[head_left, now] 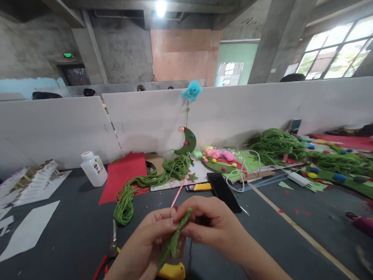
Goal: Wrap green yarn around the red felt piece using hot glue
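Near the bottom centre of the frame, we hold a narrow green piece aslant, its long axis running from upper right to lower left. One tip points toward the upper right; the lower part divides into two strips.

Around it we see a dark table, with scissors at lower left and a yellow object at the bottom edge. Mid-frame, green yarn partly covers a red sheet, a white bottle stands to the left, and a black phone lies above our right hand. Behind runs a pale partition; above are bare concrete, a bright lamp and a window at upper right.

Our left hand and right hand both pinch the piece by its upper half, between thumbs and fingers; its lower end extends past the fingertips, over the left palm side.
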Demonstrator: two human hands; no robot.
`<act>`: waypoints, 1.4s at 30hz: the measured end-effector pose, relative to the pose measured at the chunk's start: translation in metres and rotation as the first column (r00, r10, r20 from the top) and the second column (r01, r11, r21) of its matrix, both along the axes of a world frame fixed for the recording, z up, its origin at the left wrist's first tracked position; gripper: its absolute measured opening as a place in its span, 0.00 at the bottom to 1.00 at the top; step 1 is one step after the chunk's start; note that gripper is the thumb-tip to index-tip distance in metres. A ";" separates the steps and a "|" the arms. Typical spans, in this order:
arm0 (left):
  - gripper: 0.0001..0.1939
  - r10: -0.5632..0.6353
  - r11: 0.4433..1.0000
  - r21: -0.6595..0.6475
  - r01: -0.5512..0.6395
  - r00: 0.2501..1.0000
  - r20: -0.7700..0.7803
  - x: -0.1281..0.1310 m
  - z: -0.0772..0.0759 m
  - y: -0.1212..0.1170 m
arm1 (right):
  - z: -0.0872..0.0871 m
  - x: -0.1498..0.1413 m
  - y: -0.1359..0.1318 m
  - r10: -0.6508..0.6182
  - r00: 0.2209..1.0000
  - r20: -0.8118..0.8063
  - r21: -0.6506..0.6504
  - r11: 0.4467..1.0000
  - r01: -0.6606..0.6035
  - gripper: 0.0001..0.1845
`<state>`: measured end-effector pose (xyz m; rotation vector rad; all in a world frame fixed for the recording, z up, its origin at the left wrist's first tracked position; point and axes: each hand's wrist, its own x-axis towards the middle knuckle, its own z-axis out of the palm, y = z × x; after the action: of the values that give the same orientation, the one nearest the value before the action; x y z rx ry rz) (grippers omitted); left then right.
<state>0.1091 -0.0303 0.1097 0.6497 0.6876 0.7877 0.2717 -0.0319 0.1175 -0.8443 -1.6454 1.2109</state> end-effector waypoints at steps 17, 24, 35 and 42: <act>0.07 0.429 0.828 0.495 -0.262 0.866 -0.259 0.008 -0.007 0.008 | 0.002 -0.002 0.011 -0.183 0.983 0.012 -0.254 0.950 0.180 0.06; 0.07 0.459 0.815 0.500 -0.292 0.852 -0.251 0.001 -0.003 0.009 | 0.014 0.003 0.002 -0.245 0.954 0.175 -0.121 0.956 0.268 0.04; 0.06 0.191 0.953 0.258 -0.160 0.977 -0.099 0.000 -0.004 0.008 | 0.019 0.023 -0.004 -0.010 0.984 0.179 -0.178 0.983 0.042 0.05; 0.08 0.078 0.971 0.226 -0.078 0.997 0.010 0.001 -0.010 0.007 | 0.001 0.022 0.009 0.210 0.962 -0.175 -0.345 0.902 -0.260 0.12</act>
<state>0.1098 -0.0232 0.1001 0.8323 0.6300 0.9483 0.2939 -0.0224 0.1184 -0.7796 -1.4638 1.7459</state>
